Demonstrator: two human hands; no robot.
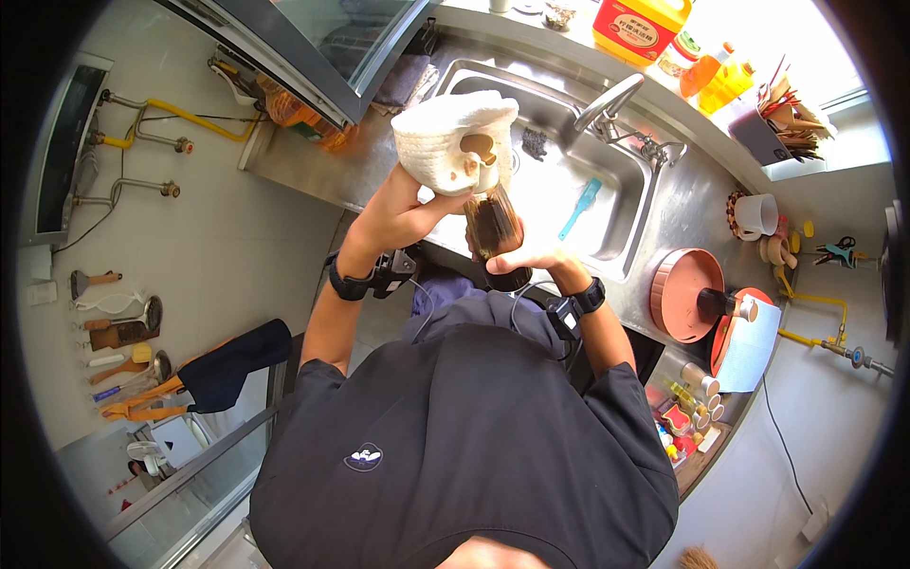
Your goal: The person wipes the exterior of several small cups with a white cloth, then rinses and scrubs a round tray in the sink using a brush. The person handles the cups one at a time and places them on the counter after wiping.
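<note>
My left hand (398, 217) grips a white textured cloth (434, 142) bunched around the top of a glass bottle (492, 224). Brown stains mark the cloth near the bottle's pale neck and brownish spout. Dark liquid or residue shows through the ribbed glass. Lower down, my right hand (533, 254) is wrapped around the bottle's body. Both hands are above the front edge of a stainless steel sink (625, 235). In its basin are a turquoise brush-like tool (581, 206) and a dark scouring pad (533, 144).
A chrome faucet (611, 103) arches over the sink. An open window sash (341, 64) juts in at upper left. To the right stand a pink round pan (686, 288) and a dark bottle (714, 302). Detergent jug (636, 28) and utensil holder (764, 131) line the sill.
</note>
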